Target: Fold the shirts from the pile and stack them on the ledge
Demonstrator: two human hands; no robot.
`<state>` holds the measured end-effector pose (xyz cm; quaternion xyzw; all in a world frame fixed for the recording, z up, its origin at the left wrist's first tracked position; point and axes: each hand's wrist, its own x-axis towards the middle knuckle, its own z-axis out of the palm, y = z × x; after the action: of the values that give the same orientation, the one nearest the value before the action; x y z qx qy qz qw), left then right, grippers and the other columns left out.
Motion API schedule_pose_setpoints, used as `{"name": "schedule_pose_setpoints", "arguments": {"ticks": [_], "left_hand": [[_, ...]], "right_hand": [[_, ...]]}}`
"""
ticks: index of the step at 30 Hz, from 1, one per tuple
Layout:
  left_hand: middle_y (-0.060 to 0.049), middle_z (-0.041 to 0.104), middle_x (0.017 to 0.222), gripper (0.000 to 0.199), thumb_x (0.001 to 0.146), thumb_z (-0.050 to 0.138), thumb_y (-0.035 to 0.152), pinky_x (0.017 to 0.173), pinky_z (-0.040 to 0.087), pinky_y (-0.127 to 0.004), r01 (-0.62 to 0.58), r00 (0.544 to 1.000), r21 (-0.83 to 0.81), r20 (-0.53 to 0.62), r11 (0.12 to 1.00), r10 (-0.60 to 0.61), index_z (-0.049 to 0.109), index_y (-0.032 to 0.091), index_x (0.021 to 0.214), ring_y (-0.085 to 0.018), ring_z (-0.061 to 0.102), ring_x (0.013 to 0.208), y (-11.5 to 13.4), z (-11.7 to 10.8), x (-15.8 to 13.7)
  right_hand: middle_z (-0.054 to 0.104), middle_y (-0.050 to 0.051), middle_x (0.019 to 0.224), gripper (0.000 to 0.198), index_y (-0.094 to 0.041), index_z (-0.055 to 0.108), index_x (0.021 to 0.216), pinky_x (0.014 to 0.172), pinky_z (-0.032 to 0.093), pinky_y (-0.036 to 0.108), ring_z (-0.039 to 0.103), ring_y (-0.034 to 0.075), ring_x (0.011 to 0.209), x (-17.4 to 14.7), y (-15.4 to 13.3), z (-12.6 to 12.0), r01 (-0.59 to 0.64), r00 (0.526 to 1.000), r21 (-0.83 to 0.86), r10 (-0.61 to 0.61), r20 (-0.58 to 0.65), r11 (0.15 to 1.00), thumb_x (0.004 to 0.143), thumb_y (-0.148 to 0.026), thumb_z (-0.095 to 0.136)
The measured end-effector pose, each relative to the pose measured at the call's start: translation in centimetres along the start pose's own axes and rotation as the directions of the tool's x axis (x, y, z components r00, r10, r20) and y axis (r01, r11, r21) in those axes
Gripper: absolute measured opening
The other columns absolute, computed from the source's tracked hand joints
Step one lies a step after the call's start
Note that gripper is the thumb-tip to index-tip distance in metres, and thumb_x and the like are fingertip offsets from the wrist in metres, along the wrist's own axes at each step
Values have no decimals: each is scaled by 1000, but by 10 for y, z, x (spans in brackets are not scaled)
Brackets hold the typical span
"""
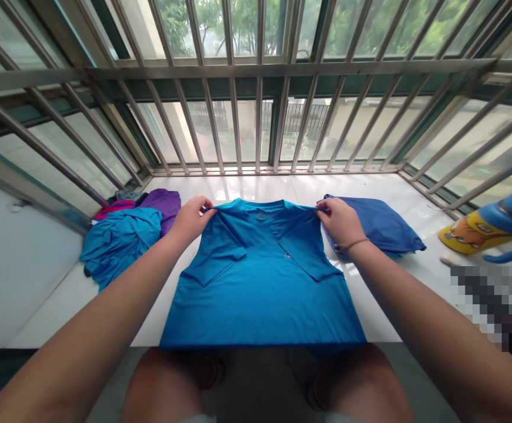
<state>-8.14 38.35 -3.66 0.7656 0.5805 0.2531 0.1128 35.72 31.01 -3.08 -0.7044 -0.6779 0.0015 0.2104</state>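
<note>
Looks like thin, smooth cloth with a faint sheen on the blue shirt (256, 305), like soft, wrinkled cloth in the clothes pile (123, 232). Appears glossy and reflective on the white ledge (220, 186), like smooth, shiny metal along the window bars (259, 123), smooth and slightly shiny on the printed bottle (480, 229).
</note>
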Motion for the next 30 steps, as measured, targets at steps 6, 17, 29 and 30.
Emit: {"name": "schedule_pose_setpoints", "arguments": {"ticks": [6,17,29,30], "left_hand": [[-8,78,112,23,101,64,47,104,57,-39,-242,940,-181,199,953,276,74,27,95,-26,71,110,-34,-25,-125],[-10,79,98,32,103,54,50,89,56,-38,-111,937,81,340,991,77,73,26,97,-29,73,95,-20,-16,-139],[-1,71,87,49,91,68,40,64,50,-31,388,793,119,462,914,-397,50,22,133,-27,75,80,0,14,-146],[0,68,86,47,93,66,40,62,50,-30,418,789,72,466,906,-401,50,23,134,-26,74,78,-2,13,-145]], "right_hand": [[74,12,114,27,-29,77,107,96,57,39,70,27,106,-126,35,-23,293,936,212,-325,137,932,108,-36,52],[80,9,112,25,-28,76,114,86,55,35,76,26,96,-124,28,-26,243,844,141,-281,457,960,102,-26,54],[76,11,99,35,-19,56,126,69,51,31,76,28,88,-139,19,7,-182,804,7,144,577,983,98,-38,69],[75,9,97,34,-21,55,126,67,52,30,75,26,83,-140,19,7,-276,788,77,180,588,958,99,-38,67]]}}
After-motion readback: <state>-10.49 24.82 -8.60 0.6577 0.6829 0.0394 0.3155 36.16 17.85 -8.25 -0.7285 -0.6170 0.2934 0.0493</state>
